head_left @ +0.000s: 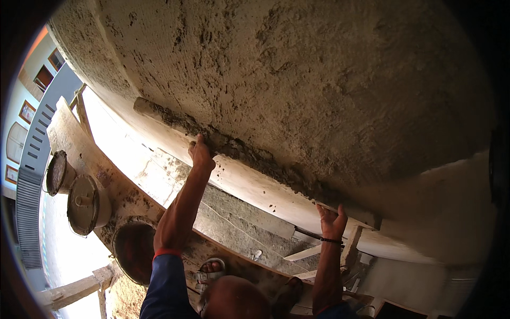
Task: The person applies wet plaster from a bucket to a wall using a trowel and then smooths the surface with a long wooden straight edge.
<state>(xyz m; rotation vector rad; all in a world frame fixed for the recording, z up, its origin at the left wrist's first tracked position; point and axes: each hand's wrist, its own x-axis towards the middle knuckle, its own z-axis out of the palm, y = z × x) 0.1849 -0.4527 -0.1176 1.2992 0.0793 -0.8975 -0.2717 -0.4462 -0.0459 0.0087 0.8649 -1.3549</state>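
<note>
A long straightedge board (146, 108) lies slantwise against a rough, freshly plastered wall (297, 74). Wet mortar (249, 151) is heaped in clumps along its upper side. My left hand (201, 154) grips the board's lower edge left of its middle, fingers partly hidden by mortar. Farther right, my right hand (332, 221), with a dark band at the wrist, holds the same edge near the other end, thumb and fingers pointing up. A few crumbs of mortar (271, 205) hang in the air below the board, between my hands.
I stand on a plank scaffold (125, 189); a sandalled foot (211, 269) shows on it. Along it, left of me, are a dark mortar tub (134, 250), a bucket of grey mix (82, 204) and another bucket (59, 173). Wooden braces (350, 247) stand at right. Ground shows far below.
</note>
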